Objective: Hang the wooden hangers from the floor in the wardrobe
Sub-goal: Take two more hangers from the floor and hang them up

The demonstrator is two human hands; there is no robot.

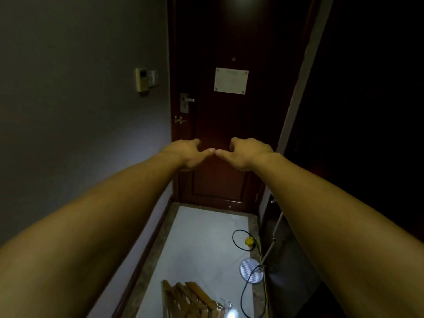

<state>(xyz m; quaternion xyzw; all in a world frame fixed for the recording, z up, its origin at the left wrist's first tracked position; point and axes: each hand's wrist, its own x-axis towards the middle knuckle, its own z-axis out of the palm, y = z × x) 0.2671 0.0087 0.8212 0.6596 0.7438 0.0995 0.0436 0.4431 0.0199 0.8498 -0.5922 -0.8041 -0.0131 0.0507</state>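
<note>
Several wooden hangers [190, 299] with metal hooks lie stacked on the pale floor at the bottom centre. Both my arms stretch straight forward at chest height, far above the hangers. My left hand [187, 154] and my right hand [249, 153] are held side by side in front of the dark door, thumbs pointing inward with the tips almost touching. The fingers of both curl downward and hold nothing. The dark opening on the right [367, 111] is too dim to make out.
A dark red door [229, 111] with a handle and a white notice closes the narrow corridor ahead. A grey wall with a switch panel [146, 80] runs along the left. On the floor at right lie black and yellow cables [252, 244] and a round lamp base [252, 270].
</note>
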